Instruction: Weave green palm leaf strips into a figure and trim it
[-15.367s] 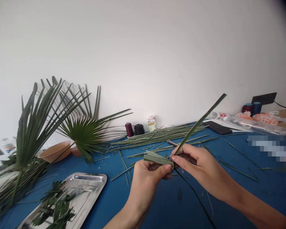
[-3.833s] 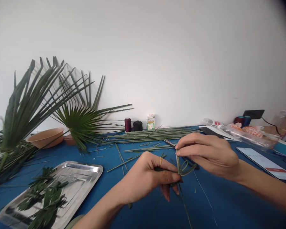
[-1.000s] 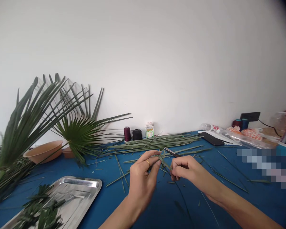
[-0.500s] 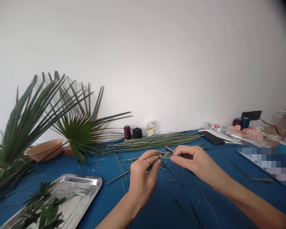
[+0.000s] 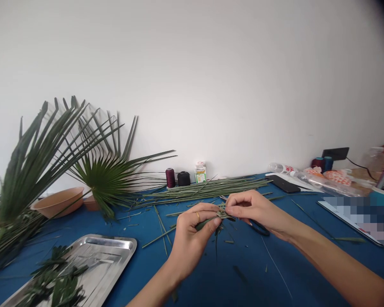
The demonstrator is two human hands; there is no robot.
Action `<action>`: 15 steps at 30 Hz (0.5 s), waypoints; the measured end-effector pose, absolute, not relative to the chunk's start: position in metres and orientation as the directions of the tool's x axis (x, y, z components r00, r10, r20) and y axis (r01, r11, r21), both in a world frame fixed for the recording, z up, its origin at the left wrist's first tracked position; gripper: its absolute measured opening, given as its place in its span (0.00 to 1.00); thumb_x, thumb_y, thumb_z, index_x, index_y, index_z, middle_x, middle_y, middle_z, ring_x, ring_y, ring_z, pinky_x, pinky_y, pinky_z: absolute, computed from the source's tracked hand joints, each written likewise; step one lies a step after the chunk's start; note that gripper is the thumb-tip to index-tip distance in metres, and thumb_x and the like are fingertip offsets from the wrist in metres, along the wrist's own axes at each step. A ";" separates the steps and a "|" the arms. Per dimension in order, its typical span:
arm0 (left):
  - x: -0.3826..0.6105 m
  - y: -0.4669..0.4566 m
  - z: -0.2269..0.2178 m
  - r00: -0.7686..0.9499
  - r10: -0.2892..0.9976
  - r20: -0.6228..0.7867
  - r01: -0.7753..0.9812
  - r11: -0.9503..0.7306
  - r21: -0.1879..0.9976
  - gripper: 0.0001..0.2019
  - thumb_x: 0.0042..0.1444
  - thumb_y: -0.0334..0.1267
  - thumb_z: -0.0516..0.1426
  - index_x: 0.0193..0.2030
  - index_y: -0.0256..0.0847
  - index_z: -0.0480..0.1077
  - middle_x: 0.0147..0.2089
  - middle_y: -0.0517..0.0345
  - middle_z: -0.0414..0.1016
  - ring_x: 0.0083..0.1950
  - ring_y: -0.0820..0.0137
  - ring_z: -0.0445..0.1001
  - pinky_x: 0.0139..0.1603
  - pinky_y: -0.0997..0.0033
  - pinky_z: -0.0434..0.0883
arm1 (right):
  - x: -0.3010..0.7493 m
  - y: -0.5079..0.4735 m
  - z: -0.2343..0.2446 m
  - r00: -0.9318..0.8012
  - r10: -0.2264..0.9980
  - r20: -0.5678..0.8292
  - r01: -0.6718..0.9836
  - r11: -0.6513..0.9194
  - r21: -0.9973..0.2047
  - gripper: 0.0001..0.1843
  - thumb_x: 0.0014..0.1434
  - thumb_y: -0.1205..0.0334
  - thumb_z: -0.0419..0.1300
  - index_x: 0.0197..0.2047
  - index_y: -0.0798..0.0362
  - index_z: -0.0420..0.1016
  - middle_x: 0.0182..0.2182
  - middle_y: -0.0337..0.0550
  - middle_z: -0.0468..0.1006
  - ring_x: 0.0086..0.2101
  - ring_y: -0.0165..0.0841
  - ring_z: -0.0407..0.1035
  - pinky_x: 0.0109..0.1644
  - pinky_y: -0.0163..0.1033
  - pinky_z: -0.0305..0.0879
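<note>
Over the blue table (image 5: 301,273), my left hand (image 5: 192,232) pinches a small folded palm-leaf piece (image 5: 222,214) between thumb and fingers; a ring shows on one finger. My right hand (image 5: 252,209) meets it from the right, its fingertips closed on the same leaf piece. Thin green strip ends hang down from the piece between the two hands. A pair of scissors (image 5: 259,228) lies on the table just under my right hand.
A bundle of long leaf strips (image 5: 208,189) lies behind the hands, with thread spools (image 5: 170,178) by the wall. Fan palm leaves (image 5: 51,153) and an orange bowl (image 5: 58,202) stand at left. A steel tray (image 5: 112,256) holds leaf pieces. A phone (image 5: 283,184) and clutter sit at right.
Over the last second both hands stayed together on the leaf piece, shifting slightly; the right hand moved up from below it to pinch it beside the left fingertips. The long strip from earlier is folded small.
</note>
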State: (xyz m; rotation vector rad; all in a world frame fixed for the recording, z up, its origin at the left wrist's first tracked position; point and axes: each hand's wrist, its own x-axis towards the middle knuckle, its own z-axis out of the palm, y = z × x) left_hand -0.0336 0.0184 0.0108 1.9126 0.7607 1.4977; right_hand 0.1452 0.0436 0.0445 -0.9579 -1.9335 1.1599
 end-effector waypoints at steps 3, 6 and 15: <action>-0.033 0.019 0.010 0.174 0.755 0.632 0.071 -0.650 0.757 0.06 0.50 0.30 0.57 0.29 0.39 0.77 0.35 0.52 0.76 0.40 0.67 0.72 0.42 0.70 0.68 | 0.149 0.050 0.043 -0.502 0.853 0.142 0.250 0.300 -0.921 0.11 0.50 0.57 0.60 0.23 0.56 0.72 0.20 0.36 0.63 0.21 0.25 0.53 0.21 0.31 0.48; -0.032 0.020 0.009 0.150 0.790 0.594 0.035 -0.605 0.796 0.06 0.50 0.31 0.58 0.29 0.40 0.77 0.35 0.53 0.76 0.39 0.67 0.72 0.40 0.71 0.68 | 0.149 0.053 0.041 -0.466 0.873 0.142 0.247 0.282 -0.927 0.11 0.49 0.56 0.60 0.24 0.56 0.73 0.19 0.35 0.62 0.20 0.24 0.52 0.21 0.31 0.46; -0.029 0.021 0.004 0.019 0.873 0.488 -0.091 -0.484 0.870 0.05 0.48 0.35 0.59 0.27 0.40 0.76 0.37 0.54 0.72 0.34 0.70 0.70 0.24 0.78 0.68 | 0.139 0.039 0.035 -0.398 0.903 0.162 0.223 0.266 -0.938 0.09 0.50 0.58 0.59 0.27 0.55 0.71 0.21 0.35 0.61 0.20 0.24 0.50 0.20 0.31 0.46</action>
